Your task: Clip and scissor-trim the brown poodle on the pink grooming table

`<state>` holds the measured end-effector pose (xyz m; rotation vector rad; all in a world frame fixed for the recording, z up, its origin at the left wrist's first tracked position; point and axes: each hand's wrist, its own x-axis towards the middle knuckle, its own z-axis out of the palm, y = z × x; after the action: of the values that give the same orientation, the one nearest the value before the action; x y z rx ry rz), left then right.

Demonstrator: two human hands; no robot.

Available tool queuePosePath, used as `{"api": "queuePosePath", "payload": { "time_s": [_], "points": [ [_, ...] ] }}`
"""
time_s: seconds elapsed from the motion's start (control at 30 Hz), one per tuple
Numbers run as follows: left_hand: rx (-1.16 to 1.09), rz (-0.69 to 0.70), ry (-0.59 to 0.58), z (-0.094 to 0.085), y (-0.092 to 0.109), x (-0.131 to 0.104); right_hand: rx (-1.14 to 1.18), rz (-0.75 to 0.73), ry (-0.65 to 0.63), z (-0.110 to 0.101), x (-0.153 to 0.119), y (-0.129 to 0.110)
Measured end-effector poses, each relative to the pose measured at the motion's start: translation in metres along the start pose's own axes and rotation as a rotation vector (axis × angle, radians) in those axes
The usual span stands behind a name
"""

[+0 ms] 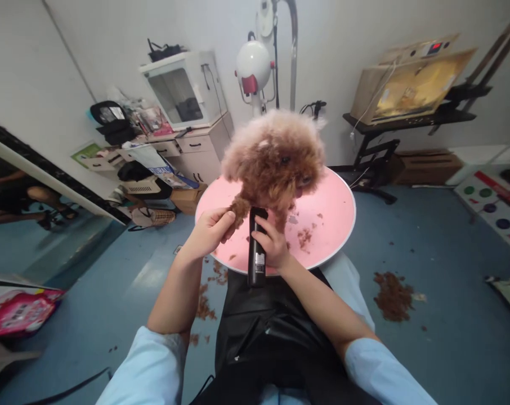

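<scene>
A fluffy brown dog (276,157) is on a round pink table (335,208) with a pale rim. Its head is turned toward the right, mouth slightly open. My left hand (210,230) pinches one of its front paws (239,211), held out to the left. Fingers of my right hand (274,242) wrap round a black clipper (257,253), whose top end is close to the dog's chest beside the raised leg. Loose brown hair (304,239) lies on the pink surface right of my right hand.
Clumps of cut hair (393,296) lie on the blue floor, right and left of the table. Behind stand a white dryer (254,64), a drawer cabinet (200,146) bearing a white box (187,90), and a lit glass-fronted case (411,90). A mirror (35,225) leans at the left.
</scene>
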<state>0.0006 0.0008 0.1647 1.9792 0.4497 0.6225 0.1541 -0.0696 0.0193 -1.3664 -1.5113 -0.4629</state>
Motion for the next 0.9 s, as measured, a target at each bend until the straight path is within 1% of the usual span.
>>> {"api": "queuePosePath", "payload": {
  "time_s": [0.13,0.2,0.3,0.37,0.47,0.53,0.63,0.67,0.73,0.8,0.83,0.87,0.9],
  "points": [
    [-0.001,-0.013,0.050,0.001,0.003,-0.010,-0.067,0.031,-0.003,0.012,0.011,-0.008],
    [0.006,-0.017,0.061,0.002,0.004,-0.014,-0.090,0.028,0.021,0.017,0.010,-0.012],
    [0.016,-0.034,0.050,0.004,0.005,-0.019,-0.073,-0.016,0.031,0.013,0.002,-0.015],
    [0.017,-0.039,0.058,0.005,0.006,-0.022,-0.073,0.000,-0.030,0.007,0.000,-0.012],
    [0.015,-0.022,0.085,0.008,0.005,-0.027,-0.130,0.110,-0.166,-0.001,0.002,-0.003],
    [0.021,-0.025,0.090,0.009,0.003,-0.030,-0.143,0.114,-0.203,-0.006,0.000,0.000],
    [0.037,-0.057,0.100,0.010,-0.006,-0.038,-0.074,-0.001,-0.149,-0.015,-0.007,-0.001],
    [0.034,-0.068,0.109,0.010,-0.011,-0.042,-0.042,-0.015,-0.125,-0.019,-0.008,-0.001],
    [0.014,-0.088,0.133,0.012,-0.023,-0.050,0.032,0.030,-0.107,-0.028,-0.009,0.000],
    [-0.012,-0.122,0.156,0.017,-0.037,-0.058,0.152,0.094,-0.117,-0.040,-0.009,0.003],
    [-0.023,-0.145,0.165,0.020,-0.044,-0.062,0.224,0.115,-0.098,-0.047,-0.009,0.004],
    [-0.033,-0.172,0.167,0.023,-0.050,-0.065,0.287,0.137,-0.055,-0.055,-0.008,0.005],
    [-0.041,-0.193,0.166,0.027,-0.055,-0.067,0.327,0.172,0.016,-0.064,-0.007,0.007]
  ]
}}
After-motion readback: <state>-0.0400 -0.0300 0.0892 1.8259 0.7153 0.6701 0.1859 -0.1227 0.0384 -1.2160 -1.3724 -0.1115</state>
